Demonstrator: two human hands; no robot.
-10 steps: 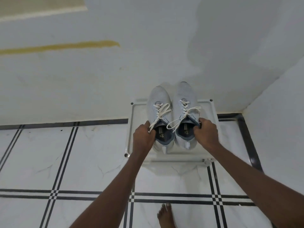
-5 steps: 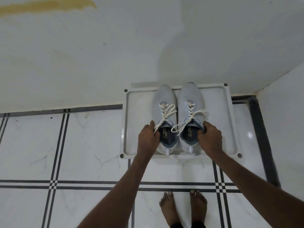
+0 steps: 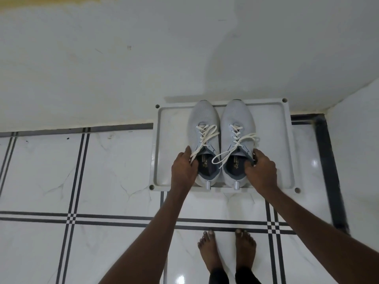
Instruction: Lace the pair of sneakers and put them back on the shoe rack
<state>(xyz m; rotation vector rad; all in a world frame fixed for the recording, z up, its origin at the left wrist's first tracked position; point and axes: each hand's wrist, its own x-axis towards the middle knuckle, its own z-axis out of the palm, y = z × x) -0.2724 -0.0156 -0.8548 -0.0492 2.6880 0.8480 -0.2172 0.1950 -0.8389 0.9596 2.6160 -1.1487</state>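
Observation:
Two pale grey sneakers with white laces stand side by side, toes toward the wall, on the white shoe rack shelf [image 3: 272,144]. My left hand [image 3: 183,168] grips the collar of the left sneaker [image 3: 203,119] on its outer side. On the outer side of the right sneaker [image 3: 238,117], my right hand [image 3: 261,169] holds the collar the same way. Loose lace ends hang over both openings. Both heels reach the shelf's front rim.
The rack sits in a corner, against a white wall [image 3: 143,58] behind and a white wall [image 3: 356,119] at the right. White floor tiles with black lines [image 3: 71,219] spread to the left and front. My bare feet [image 3: 227,253] stand just before the rack.
The view has tilted down and nearer to the rack, so the whole top shelf and my feet show. Both hands have kept their hold on the sneakers, which now rest on the shelf.

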